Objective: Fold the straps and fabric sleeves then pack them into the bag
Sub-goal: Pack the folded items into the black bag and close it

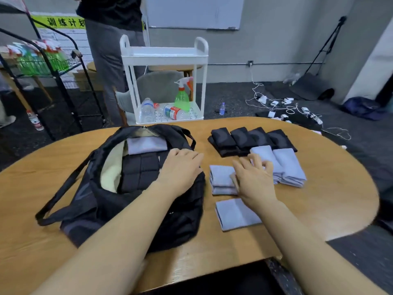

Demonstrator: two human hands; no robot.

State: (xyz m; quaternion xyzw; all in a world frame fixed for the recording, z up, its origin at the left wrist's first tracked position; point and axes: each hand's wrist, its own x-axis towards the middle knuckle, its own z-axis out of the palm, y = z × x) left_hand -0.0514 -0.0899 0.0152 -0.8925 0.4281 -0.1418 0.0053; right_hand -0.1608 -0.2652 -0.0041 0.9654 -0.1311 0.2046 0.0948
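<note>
Wall banner [63, 22]: "训练计划"

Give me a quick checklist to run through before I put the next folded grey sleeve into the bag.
1. Bag mouth open: ok. The black bag gapes wide on the table.
2. Bag steadied: ok. The left hand rests flat on its right rim.
3. Room inside: ok. Folded black pieces and one grey piece fill only part of it.
4. Next piece in reach: ok. The right hand rests on the small grey stack.
5. Firm grip on it: cannot tell; the fingers cover the stack's edge.
6. Remaining piles tidy: ok. The black row and the grey pile lie folded.
</note>
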